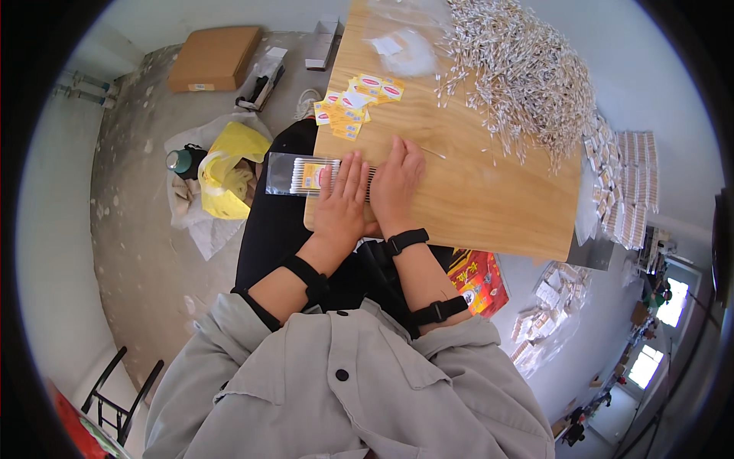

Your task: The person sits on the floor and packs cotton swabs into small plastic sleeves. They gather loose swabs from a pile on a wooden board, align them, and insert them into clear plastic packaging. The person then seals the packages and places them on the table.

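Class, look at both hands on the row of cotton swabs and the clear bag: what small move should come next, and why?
Probably slide the row of white cotton swabs further left into the clear plastic bag. Left hand and right hand press flat on the row at the wooden board's edge; only part seems inside, beside a yellow label.

Even, soft daylight; faint shadows under both hands. Centre sharp. Fisheye bends straight edges; black vignette rings frame. Far bright windows (659, 330) overexposed.

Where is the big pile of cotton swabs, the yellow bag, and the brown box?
pile of cotton swabs (520, 73), head view, middle of the heap.
yellow bag (233, 157), head view, its upper side.
brown box (214, 57), head view, its top.
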Action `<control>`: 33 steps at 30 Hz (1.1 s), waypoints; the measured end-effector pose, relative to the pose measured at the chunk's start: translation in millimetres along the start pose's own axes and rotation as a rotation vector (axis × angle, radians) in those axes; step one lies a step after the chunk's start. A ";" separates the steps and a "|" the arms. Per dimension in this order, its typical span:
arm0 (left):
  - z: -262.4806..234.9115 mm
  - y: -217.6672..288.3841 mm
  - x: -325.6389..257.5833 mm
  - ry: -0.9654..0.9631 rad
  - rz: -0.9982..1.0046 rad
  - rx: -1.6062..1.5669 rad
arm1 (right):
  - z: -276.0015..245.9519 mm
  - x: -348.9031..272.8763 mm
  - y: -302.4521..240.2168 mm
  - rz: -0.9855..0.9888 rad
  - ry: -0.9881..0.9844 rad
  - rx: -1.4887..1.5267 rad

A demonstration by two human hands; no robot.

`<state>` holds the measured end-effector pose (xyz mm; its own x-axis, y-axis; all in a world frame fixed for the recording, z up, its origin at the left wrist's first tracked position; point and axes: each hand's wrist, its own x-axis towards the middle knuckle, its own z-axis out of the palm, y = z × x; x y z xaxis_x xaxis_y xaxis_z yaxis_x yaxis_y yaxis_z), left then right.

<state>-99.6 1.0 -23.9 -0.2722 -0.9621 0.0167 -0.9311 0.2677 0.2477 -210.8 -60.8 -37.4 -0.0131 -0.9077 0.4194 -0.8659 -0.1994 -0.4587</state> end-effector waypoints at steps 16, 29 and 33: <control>-15.1 -121.5 -21.9 0.358 -0.720 -0.983 | 8.0 1.9 -7.4 -0.040 0.005 -0.112; -33.8 -62.3 2.9 0.297 -0.105 -0.273 | 4.5 4.4 -5.6 -0.077 0.009 -0.186; -38.2 -64.1 0.1 0.348 -0.161 -0.286 | 4.8 4.0 -4.8 -0.074 0.001 -0.165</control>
<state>-30.7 -18.2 -2.7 0.0128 -0.9633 0.2680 -0.8375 0.1361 0.5292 -204.3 -65.3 -37.2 0.0531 -0.8923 0.4482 -0.9348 -0.2023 -0.2920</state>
